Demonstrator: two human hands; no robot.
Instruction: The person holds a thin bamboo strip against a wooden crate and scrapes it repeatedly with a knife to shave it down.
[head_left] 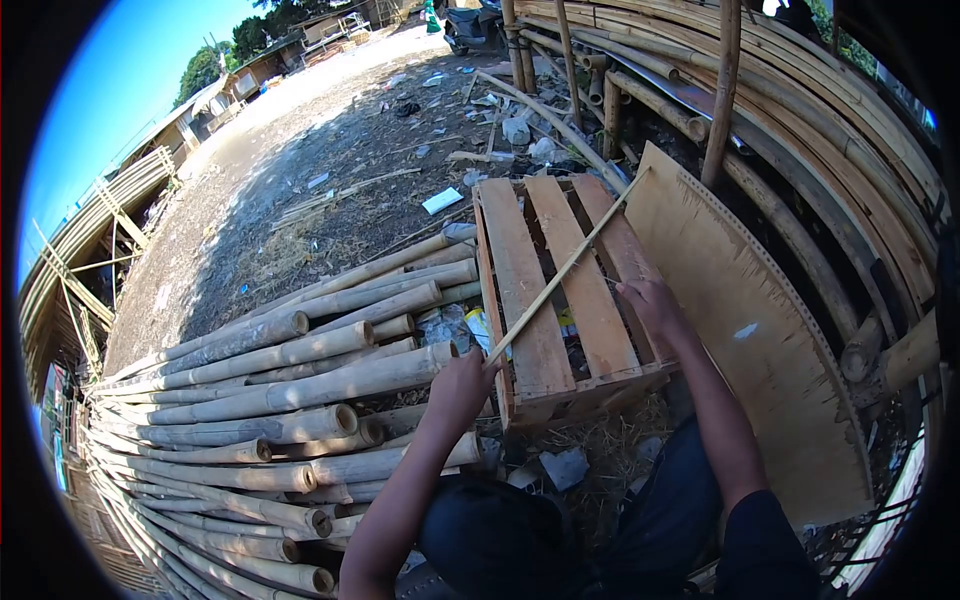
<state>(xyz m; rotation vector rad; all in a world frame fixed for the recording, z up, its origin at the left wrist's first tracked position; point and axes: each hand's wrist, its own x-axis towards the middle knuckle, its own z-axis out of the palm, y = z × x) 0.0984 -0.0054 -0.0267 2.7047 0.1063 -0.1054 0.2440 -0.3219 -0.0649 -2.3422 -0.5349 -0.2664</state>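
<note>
My left hand [463, 388] is closed round the lower end of a thin bamboo strip [560, 273], beside the near left corner of a wooden crate [523, 300]. The strip slants up and right across the crate's slats, its far end close to a plywood sheet [740, 330]. Over the crate's right slat is my right hand [650, 303], fingers pinched together; a small thin thing seems to stick out from them, too small to make out. That hand is apart from the strip.
Cut bamboo poles [300, 395] lie stacked on the left, their ends toward the crate. Long bamboo strips [800, 120] rest on a rack with upright posts [724, 90] at the right. Litter and a white piece [442, 201] lie on the dirt ground beyond.
</note>
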